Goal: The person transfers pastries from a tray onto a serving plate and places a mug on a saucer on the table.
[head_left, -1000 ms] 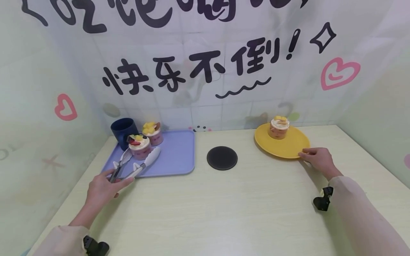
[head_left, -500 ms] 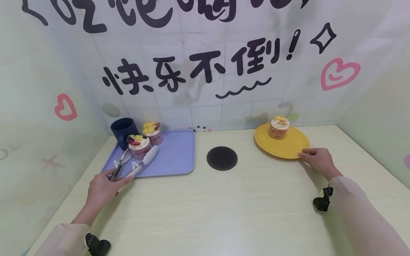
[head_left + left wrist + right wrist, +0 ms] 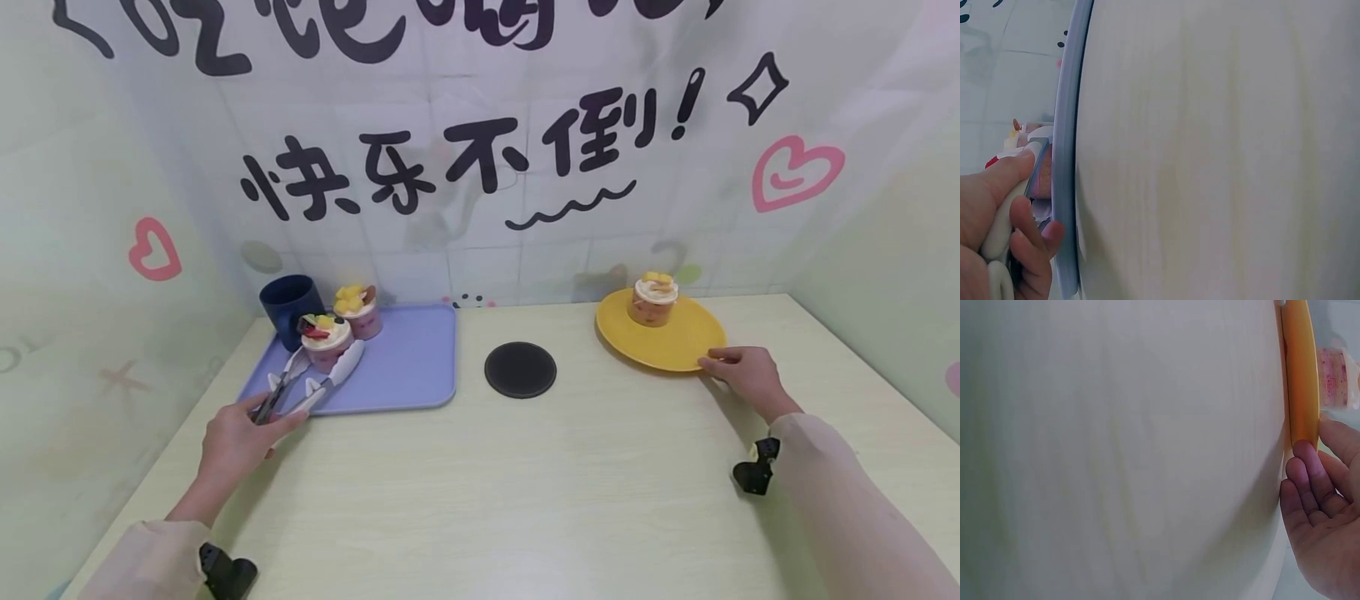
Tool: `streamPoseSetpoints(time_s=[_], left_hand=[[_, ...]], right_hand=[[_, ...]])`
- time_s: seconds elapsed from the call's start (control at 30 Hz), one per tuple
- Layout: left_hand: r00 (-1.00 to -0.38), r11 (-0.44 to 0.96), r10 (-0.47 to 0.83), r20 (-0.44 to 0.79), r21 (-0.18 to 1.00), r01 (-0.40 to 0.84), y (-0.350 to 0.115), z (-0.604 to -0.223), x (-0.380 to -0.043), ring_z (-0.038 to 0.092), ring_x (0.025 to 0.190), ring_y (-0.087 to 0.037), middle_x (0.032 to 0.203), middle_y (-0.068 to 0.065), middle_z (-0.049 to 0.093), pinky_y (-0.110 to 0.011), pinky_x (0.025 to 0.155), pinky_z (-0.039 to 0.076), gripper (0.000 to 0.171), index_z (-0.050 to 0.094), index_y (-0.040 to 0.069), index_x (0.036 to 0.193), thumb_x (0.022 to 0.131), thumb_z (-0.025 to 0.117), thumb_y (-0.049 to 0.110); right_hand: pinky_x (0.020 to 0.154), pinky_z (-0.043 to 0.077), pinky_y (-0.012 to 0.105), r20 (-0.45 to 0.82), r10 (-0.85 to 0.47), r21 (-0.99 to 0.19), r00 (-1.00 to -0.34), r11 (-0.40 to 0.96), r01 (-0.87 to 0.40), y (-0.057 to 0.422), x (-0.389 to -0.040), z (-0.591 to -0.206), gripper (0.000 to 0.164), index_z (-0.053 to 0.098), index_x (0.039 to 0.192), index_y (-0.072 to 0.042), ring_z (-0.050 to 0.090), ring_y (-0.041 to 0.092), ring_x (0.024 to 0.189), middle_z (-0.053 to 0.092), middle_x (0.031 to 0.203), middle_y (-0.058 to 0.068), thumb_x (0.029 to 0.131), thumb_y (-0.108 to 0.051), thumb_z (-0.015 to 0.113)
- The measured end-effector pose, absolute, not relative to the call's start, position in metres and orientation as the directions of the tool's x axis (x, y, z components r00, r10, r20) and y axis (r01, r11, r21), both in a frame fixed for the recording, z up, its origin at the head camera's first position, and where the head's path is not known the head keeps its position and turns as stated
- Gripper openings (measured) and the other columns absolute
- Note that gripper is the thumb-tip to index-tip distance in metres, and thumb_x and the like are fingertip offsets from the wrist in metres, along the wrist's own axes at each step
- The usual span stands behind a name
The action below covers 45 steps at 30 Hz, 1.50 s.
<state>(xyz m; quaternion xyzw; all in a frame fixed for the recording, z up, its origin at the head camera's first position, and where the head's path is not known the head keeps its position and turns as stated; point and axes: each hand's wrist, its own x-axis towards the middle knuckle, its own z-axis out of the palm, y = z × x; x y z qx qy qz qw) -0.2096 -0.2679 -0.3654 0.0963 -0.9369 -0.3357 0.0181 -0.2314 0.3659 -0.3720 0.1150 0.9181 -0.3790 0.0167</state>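
My left hand (image 3: pixel 234 440) holds a pair of tongs (image 3: pixel 330 377) with pale tips, thumb along one arm. The tong tips stand on either side of the front dessert cup (image 3: pixel 327 343), a pink cup topped with cream and fruit, on the blue-purple tray (image 3: pixel 412 367). In the left wrist view, the thumb presses the tongs (image 3: pixel 1038 150) beside the tray rim (image 3: pixel 1067 156). My right hand (image 3: pixel 748 379) pinches the near right rim of a yellow plate (image 3: pixel 693 337), thumb on top and fingers below. Another dessert cup (image 3: pixel 652 302) stands on that plate.
A dark blue mug (image 3: pixel 288 304) stands at the tray's back left corner. Behind the front cup is a dessert cup with yellow fruit (image 3: pixel 358 315). A round black coaster (image 3: pixel 520 370) lies between tray and plate. A printed backdrop (image 3: pixel 480 217) rises behind the table.
The right arm of the tongs has swung left, closer to the front dessert cup, so the tongs are narrower. The right hand and the plate have stayed still.
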Motion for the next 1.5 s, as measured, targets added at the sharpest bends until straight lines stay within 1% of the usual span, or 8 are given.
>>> streamPoseSetpoints(time_s=[0.13,0.3,0.5,0.67,0.77,1.07,1.27,1.5], left_hand=[[-0.980,0.756,-0.198,-0.030,0.632,-0.172,-0.269,-0.365,-0.210,0.056,0.051,-0.014,0.078,-0.014,0.056,-0.028,0.046,0.039,0.096,0.034,-0.007,0.136,0.072,0.069,0.055],[-0.979,0.746,-0.202,-0.008,0.646,-0.159,-0.269,-0.366,-0.210,0.056,0.051,-0.015,0.083,-0.016,0.056,-0.028,0.045,0.040,0.094,0.036,-0.006,0.136,0.072,0.070,0.054],[-0.980,0.749,-0.201,0.007,0.646,-0.149,-0.271,-0.367,-0.209,0.055,0.050,-0.015,0.076,-0.013,0.057,-0.028,0.045,0.039,0.093,0.038,-0.006,0.135,0.072,0.070,0.054],[-0.980,0.743,-0.201,0.008,0.653,-0.147,-0.272,-0.364,-0.208,0.055,0.050,-0.016,0.079,-0.014,0.058,-0.028,0.045,0.040,0.092,0.038,-0.006,0.135,0.072,0.071,0.054],[-0.979,0.741,-0.202,0.004,0.654,-0.151,-0.273,-0.363,-0.207,0.056,0.049,-0.016,0.079,-0.014,0.059,-0.029,0.045,0.040,0.092,0.039,-0.006,0.135,0.072,0.071,0.053],[-0.982,0.742,-0.186,-0.026,0.651,-0.158,-0.275,-0.356,-0.205,0.055,0.048,-0.017,0.055,-0.002,0.053,-0.028,0.044,0.036,0.090,0.037,-0.005,0.136,0.074,0.070,0.051],[-0.984,0.748,-0.179,-0.021,0.646,-0.150,-0.276,-0.354,-0.202,0.054,0.048,-0.016,0.056,-0.001,0.052,-0.028,0.044,0.035,0.090,0.037,-0.005,0.136,0.073,0.071,0.051],[-0.987,0.753,-0.161,-0.017,0.645,-0.134,-0.277,-0.351,-0.201,0.053,0.048,-0.016,0.055,0.000,0.050,-0.028,0.041,0.034,0.091,0.037,-0.004,0.136,0.073,0.070,0.053]], right_hand=[[0.091,0.038,0.048,-0.118,0.200,-0.694,-0.973,0.684,0.225,0.366,-0.231,-0.371,0.066,0.042,0.127,0.013,0.041,0.040,0.108,0.040,0.130,0.033,0.092,-0.041,0.052],[0.093,0.036,0.051,-0.117,0.196,-0.690,-0.974,0.689,0.221,0.367,-0.233,-0.372,0.065,0.042,0.127,0.013,0.039,0.042,0.113,0.038,0.131,0.033,0.092,-0.041,0.052],[0.093,0.036,0.052,-0.110,0.190,-0.686,-0.976,0.696,0.213,0.368,-0.233,-0.372,0.066,0.042,0.127,0.014,0.037,0.044,0.115,0.035,0.132,0.034,0.092,-0.041,0.052],[0.093,0.036,0.052,-0.111,0.189,-0.688,-0.976,0.693,0.213,0.366,-0.233,-0.371,0.066,0.042,0.127,0.014,0.037,0.045,0.116,0.035,0.132,0.034,0.092,-0.041,0.052],[0.093,0.036,0.051,-0.111,0.187,-0.692,-0.976,0.691,0.211,0.365,-0.233,-0.370,0.065,0.042,0.127,0.014,0.038,0.043,0.115,0.036,0.132,0.034,0.092,-0.041,0.052],[0.092,0.038,0.050,-0.130,0.190,-0.688,-0.973,0.689,0.227,0.366,-0.232,-0.369,0.065,0.042,0.127,0.014,0.040,0.042,0.110,0.036,0.131,0.034,0.092,-0.040,0.052],[0.088,0.040,0.044,-0.141,0.196,-0.693,-0.971,0.680,0.238,0.367,-0.231,-0.370,0.069,0.042,0.127,0.013,0.042,0.038,0.104,0.040,0.129,0.033,0.090,-0.043,0.053],[0.090,0.039,0.047,-0.138,0.193,-0.698,-0.972,0.677,0.233,0.366,-0.232,-0.369,0.069,0.041,0.127,0.014,0.041,0.039,0.107,0.039,0.130,0.033,0.091,-0.043,0.053]])
